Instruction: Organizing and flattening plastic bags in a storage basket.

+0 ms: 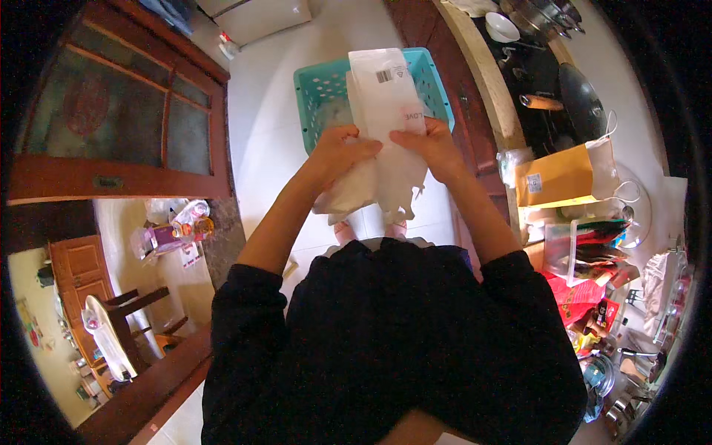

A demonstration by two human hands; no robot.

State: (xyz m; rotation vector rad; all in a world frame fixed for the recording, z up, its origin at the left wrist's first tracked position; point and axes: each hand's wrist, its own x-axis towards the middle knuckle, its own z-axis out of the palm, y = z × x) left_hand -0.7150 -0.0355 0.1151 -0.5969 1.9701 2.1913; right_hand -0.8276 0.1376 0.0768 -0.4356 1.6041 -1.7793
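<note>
A white paper bag (384, 94) with printing and a barcode is held up between both hands, its lower end torn and ragged. My left hand (345, 153) pinches it on the left side, thumb on top. On its right side my right hand (436, 146) grips the edge, with the thumb over the front. Behind the bag, a turquoise plastic basket (325, 83) with holes stands on the tiled floor. Something pale lies inside the basket, partly hidden by the bag.
A wooden door with glass panes (128, 100) stands at the left. Along the right runs a counter with a wok (581, 100), a white bowl (502, 28), a yellow paper bag (556, 175) and a clear plastic container (560, 253). Bottles lie near the doorway.
</note>
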